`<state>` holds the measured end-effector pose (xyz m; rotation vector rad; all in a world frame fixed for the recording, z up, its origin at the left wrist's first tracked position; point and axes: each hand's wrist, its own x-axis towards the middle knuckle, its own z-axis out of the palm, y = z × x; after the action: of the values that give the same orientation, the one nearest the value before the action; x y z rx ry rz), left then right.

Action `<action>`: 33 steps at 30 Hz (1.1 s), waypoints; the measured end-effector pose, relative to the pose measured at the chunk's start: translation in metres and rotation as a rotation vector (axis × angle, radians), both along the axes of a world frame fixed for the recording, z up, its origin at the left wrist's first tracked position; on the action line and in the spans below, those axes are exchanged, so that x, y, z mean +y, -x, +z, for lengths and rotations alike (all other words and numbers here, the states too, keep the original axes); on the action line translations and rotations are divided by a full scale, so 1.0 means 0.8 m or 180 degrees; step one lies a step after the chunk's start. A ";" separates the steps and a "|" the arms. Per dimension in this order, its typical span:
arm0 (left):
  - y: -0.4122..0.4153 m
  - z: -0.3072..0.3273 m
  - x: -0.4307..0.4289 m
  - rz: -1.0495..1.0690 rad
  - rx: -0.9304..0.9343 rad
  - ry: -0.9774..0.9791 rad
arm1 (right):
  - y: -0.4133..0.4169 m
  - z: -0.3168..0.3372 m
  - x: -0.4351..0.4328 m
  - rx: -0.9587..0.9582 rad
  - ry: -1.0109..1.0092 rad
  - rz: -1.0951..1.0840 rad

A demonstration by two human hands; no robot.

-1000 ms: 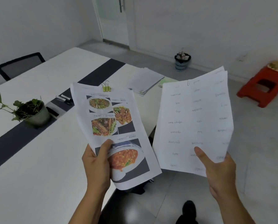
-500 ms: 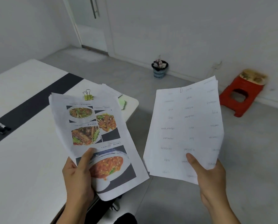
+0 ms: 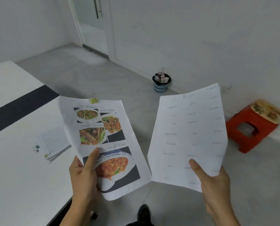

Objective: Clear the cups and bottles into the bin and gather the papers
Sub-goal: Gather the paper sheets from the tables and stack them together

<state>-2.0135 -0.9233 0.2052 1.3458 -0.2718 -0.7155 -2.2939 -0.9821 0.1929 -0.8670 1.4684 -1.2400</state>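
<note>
One large white table (image 3: 22,168) fills the view from 7 to 10 o'clock, with a dark stripe (image 3: 22,105) running across it. A pale tiled floor (image 3: 119,75) and white walls take up the rest of the room. At 11 o'clock is a glass door (image 3: 93,33) with a metal handle (image 3: 98,7). A red plastic stool (image 3: 250,132) stands on the floor at 3 o'clock against the wall, and a round patterned thing (image 3: 268,111) lies on its seat. Both sheaves of paper are held up in the air. The handwritten sheets (image 3: 189,136) sit at 4 o'clock, fastened by a paper clip (image 3: 184,96), and the right hand (image 3: 215,188) pinches their lower edge, thumb on top. The food-photo sheets (image 3: 106,141) sit at 7 o'clock over the table's edge. The left hand (image 3: 85,175) grips them the same way, and a yellow binder clip (image 3: 93,99) closes their far end. A flat stack of papers (image 3: 54,141) lies on the table at 9 o'clock, with small binder clips (image 3: 36,148) just beside it. The small blue lattice bin (image 3: 159,87) stands at 1 o'clock by the wall, lined in black and heaped with crumpled rubbish (image 3: 162,77). What that rubbish is cannot be made out.
</note>
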 end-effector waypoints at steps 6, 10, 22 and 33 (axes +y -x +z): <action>0.004 0.058 -0.175 -0.0152 -0.0334 0.0157 | 0.002 0.033 -0.179 -0.0057 0.0127 0.0007; -0.009 0.052 -0.272 -0.0021 -0.0317 0.0076 | -0.022 0.014 -0.300 -0.0253 0.0142 0.0197; -0.089 0.033 -0.475 0.1792 0.0013 -0.0425 | -0.250 -0.022 -0.683 -0.0293 -0.0257 0.2300; -0.164 -0.071 -0.455 0.3908 0.1208 0.0129 | -0.515 -0.044 -0.741 0.0449 -0.0214 0.4135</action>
<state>-1.8822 -1.2871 0.1482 1.0461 0.7968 0.0981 -1.8818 -1.5752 0.1579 -1.5035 0.7046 -0.1464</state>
